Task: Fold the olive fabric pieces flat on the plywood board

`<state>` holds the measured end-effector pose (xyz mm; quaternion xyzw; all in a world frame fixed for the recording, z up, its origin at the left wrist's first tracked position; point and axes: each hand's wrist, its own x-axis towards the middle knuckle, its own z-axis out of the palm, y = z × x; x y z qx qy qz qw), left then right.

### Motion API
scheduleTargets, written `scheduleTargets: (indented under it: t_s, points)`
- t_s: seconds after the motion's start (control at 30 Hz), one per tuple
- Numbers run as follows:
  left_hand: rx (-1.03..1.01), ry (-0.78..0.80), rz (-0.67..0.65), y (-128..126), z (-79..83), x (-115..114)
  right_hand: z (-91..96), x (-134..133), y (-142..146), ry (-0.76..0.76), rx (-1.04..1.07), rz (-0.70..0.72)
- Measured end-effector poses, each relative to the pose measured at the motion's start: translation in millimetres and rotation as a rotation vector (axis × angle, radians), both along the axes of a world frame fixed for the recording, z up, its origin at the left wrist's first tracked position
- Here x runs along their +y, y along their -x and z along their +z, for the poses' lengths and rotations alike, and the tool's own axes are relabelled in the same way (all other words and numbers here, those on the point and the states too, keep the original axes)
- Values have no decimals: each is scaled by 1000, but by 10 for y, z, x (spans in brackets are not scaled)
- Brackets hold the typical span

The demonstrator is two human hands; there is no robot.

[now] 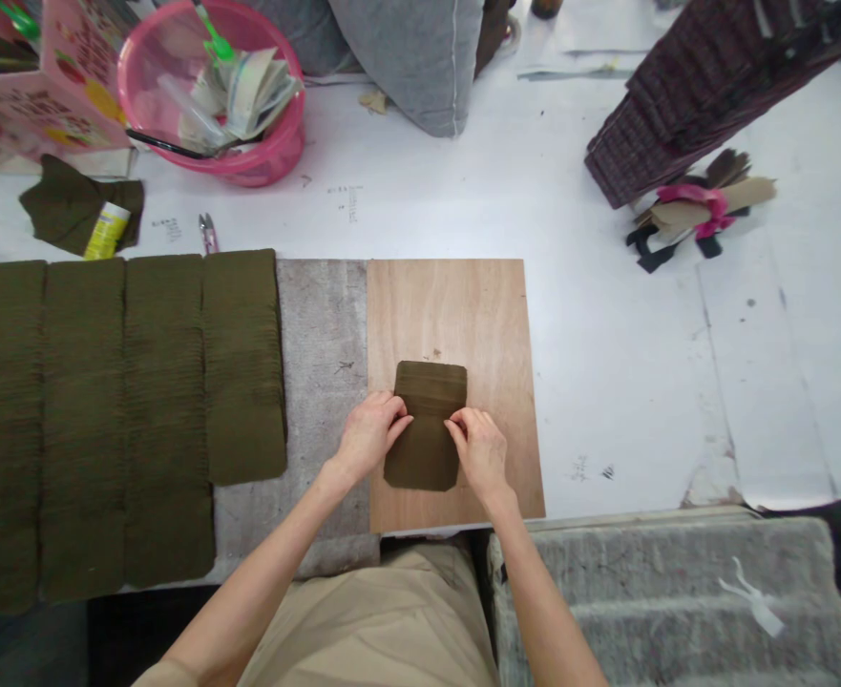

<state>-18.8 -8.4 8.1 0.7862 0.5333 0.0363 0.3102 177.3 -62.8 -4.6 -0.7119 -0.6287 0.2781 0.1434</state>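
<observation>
A small olive-green fabric piece (424, 458), shaped like a patch pocket with clipped lower corners, lies on a wooden board (455, 305). Faint crosswise lines run over its upper part. My left hand (373, 429) pinches its left edge between thumb and fingers, about halfway up. At the same height on the opposite edge, my right hand (480, 447) pinches the fabric too. To the left, overlapping rows of matching olive fabric pieces (244, 382) cover a grey cloth mat (324, 382).
Behind the rows lie thread snips (208, 234), a yellow-labelled tube (107, 232) and an olive scrap (69, 205). A pink basket (283, 143) holds assorted items. Far right are a stack of dark striped fabric (667, 105) and a tied bundle (713, 205). A grey padded surface (649, 611) sits at front right.
</observation>
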Motion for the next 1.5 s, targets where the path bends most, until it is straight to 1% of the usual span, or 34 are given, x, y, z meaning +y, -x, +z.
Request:
scheduleTargets:
  t_s: [0.3, 0.5, 0.57, 0.8, 1.03, 1.5]
  points:
    - [-31, 4, 35, 3, -34, -4, -21, 6, 9, 9, -21, -9]
    - [-121, 36, 149, 7, -59, -25, -25, -4, 17, -3, -25, -27]
    - [-157, 49, 168, 21, -65, -32, -23, -6, 14, -4, -19, -25]
    - [-193, 103, 143, 59, -40, -5, -26, -2, 10, -6, -10, -25]
    - [-116, 95, 96, 52, -17, 33, -18, 6, 11, -7, 1, -40]
    - [-104, 87, 100, 48, -35, 27, -10, 15, 16, 2, 3, -60]
